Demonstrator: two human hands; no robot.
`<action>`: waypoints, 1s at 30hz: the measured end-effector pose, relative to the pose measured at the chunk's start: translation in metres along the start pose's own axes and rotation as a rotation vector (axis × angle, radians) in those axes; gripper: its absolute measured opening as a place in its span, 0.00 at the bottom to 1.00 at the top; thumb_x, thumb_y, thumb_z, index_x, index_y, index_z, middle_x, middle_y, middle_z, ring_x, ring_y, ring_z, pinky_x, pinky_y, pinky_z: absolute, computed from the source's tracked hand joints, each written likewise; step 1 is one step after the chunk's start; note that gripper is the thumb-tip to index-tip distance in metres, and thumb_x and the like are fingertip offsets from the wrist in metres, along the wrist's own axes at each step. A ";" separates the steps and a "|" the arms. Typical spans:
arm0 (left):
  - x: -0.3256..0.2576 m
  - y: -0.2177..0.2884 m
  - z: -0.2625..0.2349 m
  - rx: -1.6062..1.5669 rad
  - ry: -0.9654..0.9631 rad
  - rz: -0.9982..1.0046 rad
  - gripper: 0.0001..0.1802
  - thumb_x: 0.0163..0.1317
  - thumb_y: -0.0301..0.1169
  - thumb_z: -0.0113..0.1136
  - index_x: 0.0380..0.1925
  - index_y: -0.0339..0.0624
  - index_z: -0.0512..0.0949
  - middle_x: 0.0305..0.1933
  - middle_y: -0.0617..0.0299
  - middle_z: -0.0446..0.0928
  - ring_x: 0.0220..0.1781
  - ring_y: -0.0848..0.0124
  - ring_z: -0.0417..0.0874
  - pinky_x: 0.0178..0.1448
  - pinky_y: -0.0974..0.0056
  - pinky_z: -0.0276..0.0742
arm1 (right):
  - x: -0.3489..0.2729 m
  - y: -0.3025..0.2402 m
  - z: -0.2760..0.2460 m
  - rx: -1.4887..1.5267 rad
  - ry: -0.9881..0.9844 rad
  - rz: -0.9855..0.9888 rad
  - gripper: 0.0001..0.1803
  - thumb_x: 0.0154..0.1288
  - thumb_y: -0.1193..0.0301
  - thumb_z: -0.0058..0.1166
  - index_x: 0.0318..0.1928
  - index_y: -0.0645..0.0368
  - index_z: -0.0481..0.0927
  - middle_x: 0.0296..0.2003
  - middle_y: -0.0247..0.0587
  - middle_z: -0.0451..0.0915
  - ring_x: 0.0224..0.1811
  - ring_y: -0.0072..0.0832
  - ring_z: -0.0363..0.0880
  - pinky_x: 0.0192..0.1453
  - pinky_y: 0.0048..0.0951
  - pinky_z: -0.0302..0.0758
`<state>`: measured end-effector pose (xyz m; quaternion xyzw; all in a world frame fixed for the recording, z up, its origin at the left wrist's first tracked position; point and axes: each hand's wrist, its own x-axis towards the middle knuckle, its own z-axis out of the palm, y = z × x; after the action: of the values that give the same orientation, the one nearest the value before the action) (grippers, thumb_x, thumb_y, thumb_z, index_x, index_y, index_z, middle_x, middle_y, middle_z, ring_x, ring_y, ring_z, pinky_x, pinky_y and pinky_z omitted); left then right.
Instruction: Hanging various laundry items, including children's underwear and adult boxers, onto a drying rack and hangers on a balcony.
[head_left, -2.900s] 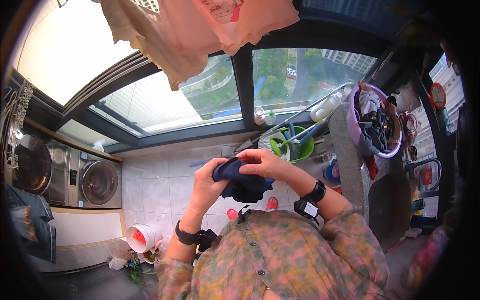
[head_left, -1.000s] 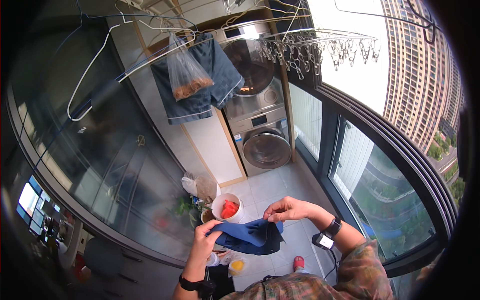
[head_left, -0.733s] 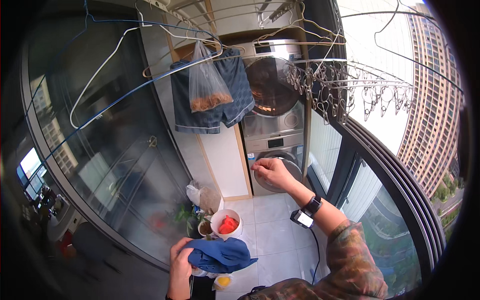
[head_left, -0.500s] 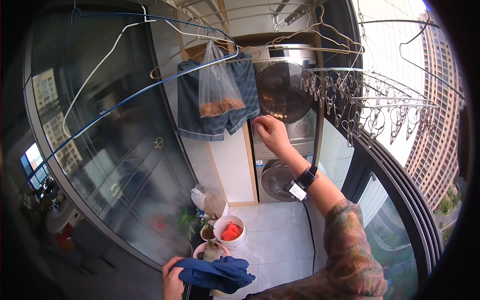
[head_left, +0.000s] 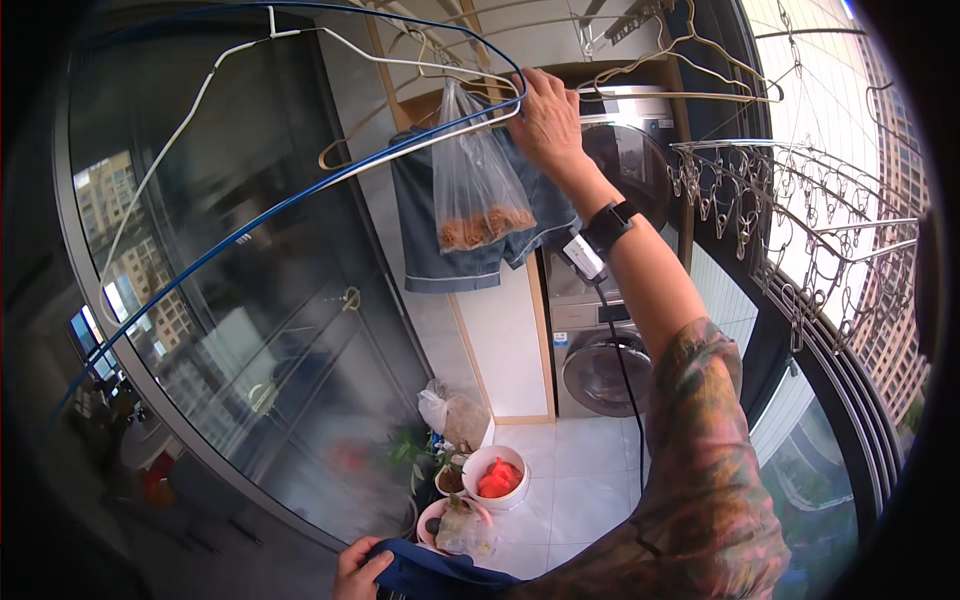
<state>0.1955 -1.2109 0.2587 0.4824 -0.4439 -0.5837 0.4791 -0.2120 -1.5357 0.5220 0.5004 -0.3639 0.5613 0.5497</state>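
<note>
Low at the front, my left hand (head_left: pixel 357 570) is closed on a dark-blue cloth garment (head_left: pixel 440 572), which runs off the lower edge; its kind cannot be made out. My raised right hand (head_left: pixel 550 120), with a black band on the wrist, has its fingers curled at the right end of a blue hanger (head_left: pixel 300 203). A white hanger (head_left: pixel 190 118) hangs close against the blue one, and its end is also near these fingers. Behind them, blue-grey shorts (head_left: pixel 420 220) hang with a clear plastic bag (head_left: pixel 480 185) holding brown pieces in front.
Gold hangers (head_left: pixel 690 95) and a rack of metal clips (head_left: pixel 790 180) hang at the right by the window. Stacked front-loading machines (head_left: pixel 605 372) stand at the back. A white bucket (head_left: pixel 520 495) with red contents and potted plants (head_left: pixel 410 448) are on the floor beside the glass door (head_left: pixel 240 330).
My right hand has risen from beside the shorts to the right end of the blue hanger. The left hand and garment sit lower in view, and the view has shifted.
</note>
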 end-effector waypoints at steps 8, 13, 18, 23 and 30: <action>0.032 -0.006 0.017 0.139 0.184 0.135 0.14 0.61 0.27 0.57 0.45 0.29 0.78 0.44 0.56 0.80 0.46 0.68 0.80 0.52 0.68 0.73 | 0.020 0.016 0.061 0.064 -0.400 0.032 0.13 0.59 0.60 0.55 0.40 0.53 0.78 0.27 0.43 0.81 0.33 0.43 0.80 0.38 0.42 0.71; 0.059 -0.006 0.027 0.079 0.220 0.089 0.16 0.62 0.28 0.58 0.46 0.29 0.77 0.45 0.55 0.80 0.48 0.67 0.79 0.53 0.67 0.73 | 0.014 0.010 0.075 0.160 -0.500 -0.004 0.10 0.64 0.67 0.45 0.38 0.60 0.74 0.26 0.53 0.80 0.30 0.50 0.81 0.33 0.48 0.77; 0.095 -0.011 0.031 0.040 0.241 0.175 0.15 0.63 0.29 0.58 0.46 0.29 0.77 0.43 0.55 0.80 0.45 0.67 0.80 0.51 0.67 0.74 | 0.014 0.013 0.083 0.158 -0.462 0.090 0.11 0.64 0.71 0.44 0.46 0.59 0.69 0.27 0.55 0.80 0.31 0.52 0.81 0.34 0.50 0.76; 0.144 -0.028 0.005 -0.176 0.120 0.227 0.10 0.59 0.25 0.61 0.38 0.29 0.77 0.35 0.57 0.80 0.35 0.72 0.82 0.42 0.69 0.78 | -0.019 0.005 0.085 0.527 -0.400 0.405 0.24 0.61 0.72 0.49 0.59 0.56 0.65 0.27 0.51 0.80 0.31 0.45 0.82 0.32 0.45 0.77; 0.207 0.013 0.019 0.032 0.023 0.276 0.11 0.61 0.32 0.63 0.35 0.33 0.79 0.32 0.64 0.79 0.31 0.79 0.78 0.37 0.73 0.73 | -0.089 -0.053 0.027 1.538 -0.915 1.215 0.18 0.64 0.63 0.58 0.47 0.63 0.76 0.19 0.26 0.71 0.13 0.15 0.65 0.17 0.19 0.59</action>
<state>0.1630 -1.4162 0.2459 0.4309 -0.5096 -0.4995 0.5524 -0.1655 -1.5767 0.4356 0.6092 -0.2720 0.5779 -0.4700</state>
